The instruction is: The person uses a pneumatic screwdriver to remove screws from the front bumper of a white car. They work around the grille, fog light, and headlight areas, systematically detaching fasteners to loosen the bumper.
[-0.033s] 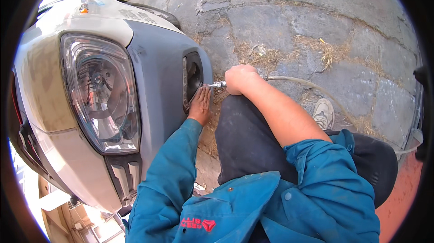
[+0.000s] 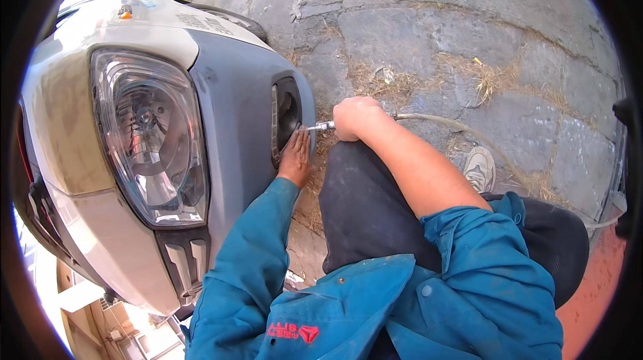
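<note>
My right hand is wrapped round an air blow gun, most of whose body the fist hides. Its thin metal nozzle points left at the lower edge of the car's grey bumper. A pale hose trails from behind the fist to the right. With fingers stretched out, my left hand lies flat against the bumper, beside the dark oval fog lamp recess. Its fingertips are close to the nozzle tip; I cannot tell if they touch.
A large clear headlight fills the left of the car's front, below a white hood. Cracked grey paving with dry grass spreads beyond my hands. My bent knee is right below the right hand, and my shoe rests farther right.
</note>
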{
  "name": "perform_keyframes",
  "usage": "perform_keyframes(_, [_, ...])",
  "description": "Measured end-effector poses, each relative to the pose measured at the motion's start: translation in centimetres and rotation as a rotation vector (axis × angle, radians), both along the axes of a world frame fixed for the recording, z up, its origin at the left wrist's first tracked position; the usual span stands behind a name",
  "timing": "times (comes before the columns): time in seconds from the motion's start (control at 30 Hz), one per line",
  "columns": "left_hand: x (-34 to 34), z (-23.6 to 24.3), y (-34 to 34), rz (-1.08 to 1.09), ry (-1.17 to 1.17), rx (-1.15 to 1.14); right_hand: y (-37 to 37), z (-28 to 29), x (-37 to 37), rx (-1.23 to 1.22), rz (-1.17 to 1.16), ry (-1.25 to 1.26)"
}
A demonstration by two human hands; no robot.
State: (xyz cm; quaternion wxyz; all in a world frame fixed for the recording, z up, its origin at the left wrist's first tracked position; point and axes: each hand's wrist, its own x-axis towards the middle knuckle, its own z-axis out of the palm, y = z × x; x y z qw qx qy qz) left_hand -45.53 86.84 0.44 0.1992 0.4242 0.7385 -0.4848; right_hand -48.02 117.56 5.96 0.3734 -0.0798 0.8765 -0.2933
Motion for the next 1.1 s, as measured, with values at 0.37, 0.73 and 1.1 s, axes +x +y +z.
perform_keyframes(0.37, [3.0, 17.4, 2.5, -0.186, -0.136, -0.219, 4.1, 2.1, -1.6, -0.311, -0.014, -0.063])
perform_keyframes(0.73, [-8.1, 21.6, 9.2, -0.059, 0.200, 0.486, 6.7, 0.1, -2.9, -0.315, -0.176, -0.137])
perform_keyframes(1.1, [-0.7, 16.2, 4.6, -0.378, 0.309, -0.131, 4.8, 1.5, -0.7, -0.175, -0.008, -0.074])
